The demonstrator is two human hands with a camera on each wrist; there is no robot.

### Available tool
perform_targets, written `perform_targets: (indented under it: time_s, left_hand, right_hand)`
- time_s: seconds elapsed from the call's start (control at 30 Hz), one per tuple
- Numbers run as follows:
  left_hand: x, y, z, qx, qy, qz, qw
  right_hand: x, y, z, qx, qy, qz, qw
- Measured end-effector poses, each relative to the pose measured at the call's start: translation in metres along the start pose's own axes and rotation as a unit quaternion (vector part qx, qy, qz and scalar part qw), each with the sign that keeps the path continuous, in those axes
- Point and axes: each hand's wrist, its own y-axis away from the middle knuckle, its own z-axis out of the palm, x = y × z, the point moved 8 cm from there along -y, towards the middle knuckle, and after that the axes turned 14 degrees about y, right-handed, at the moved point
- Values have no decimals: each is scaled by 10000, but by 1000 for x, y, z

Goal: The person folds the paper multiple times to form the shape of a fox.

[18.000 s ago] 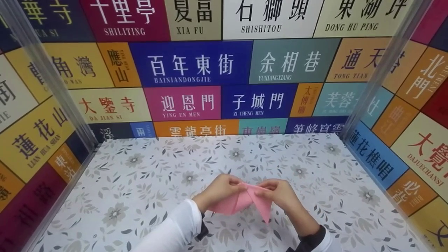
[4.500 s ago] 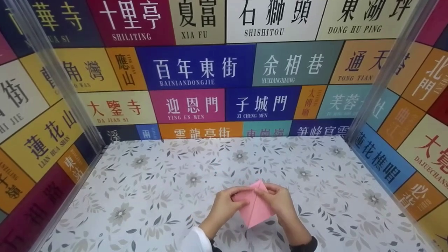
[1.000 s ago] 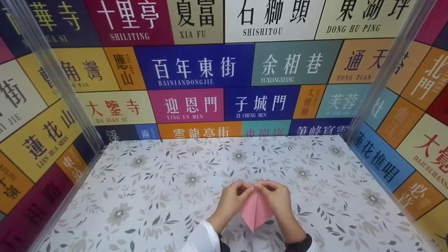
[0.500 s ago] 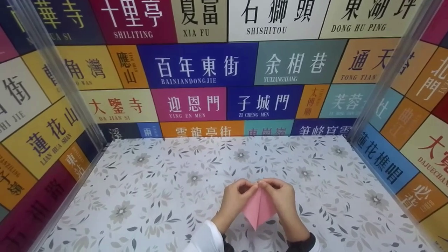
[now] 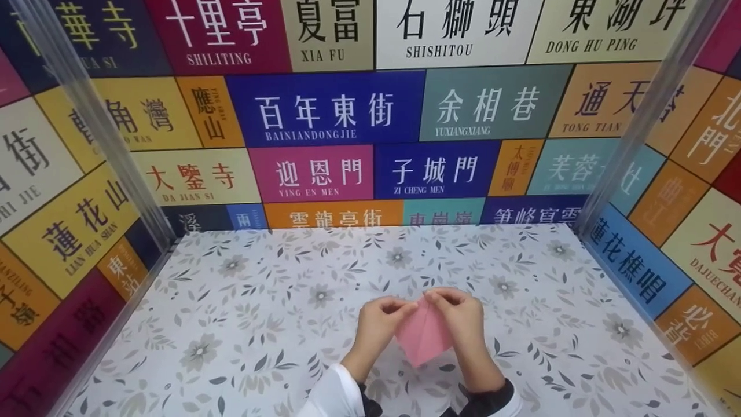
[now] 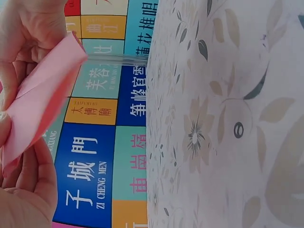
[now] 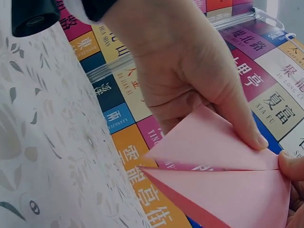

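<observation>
A folded piece of pink paper (image 5: 425, 336) is held up over the table between both hands, its lower end coming to a point. On its left upper edge, my left hand (image 5: 376, 324) pinches it between thumb and curled fingers. My right hand (image 5: 465, 318) pinches the top corner and right side, thumb on the near face. The right wrist view shows two flaps of the pink paper (image 7: 204, 137) with a narrow slit between them, meeting near the thumb tips. Seen from the left wrist, the folded paper (image 6: 45, 95) stands slightly open along one edge.
The table (image 5: 289, 260) has a white covering with grey flowers and leaves. Colourful sign-printed panels (image 5: 324, 110) stand behind it and along both sides, with clear corner strips (image 5: 124, 127) where they meet. A black device (image 7: 35, 19) sits near the left wrist.
Eighteen seconds ago the paper had spread, wing-like flaps; now it is a compact kite shape. Over the last half second, the right hand has risen slightly and the paper's lower tip has lifted.
</observation>
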Motion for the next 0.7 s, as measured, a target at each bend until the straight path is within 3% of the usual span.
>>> perform_targets:
  time_s: [0.33,0.57,0.7]
  left_hand:
    - [-11,-3,-12,28,-65,-316,9995]
    - [-14,-1,-12,131,202,-402,9989]
    - [-13,1,-14,294,25,-347,9990]
  right_hand:
    - [1,-6,-6,56,38,170,9998]
    - [4,-10,-10,117,136,285,9994]
    - [6,-10,-11,68,105,419,9990]
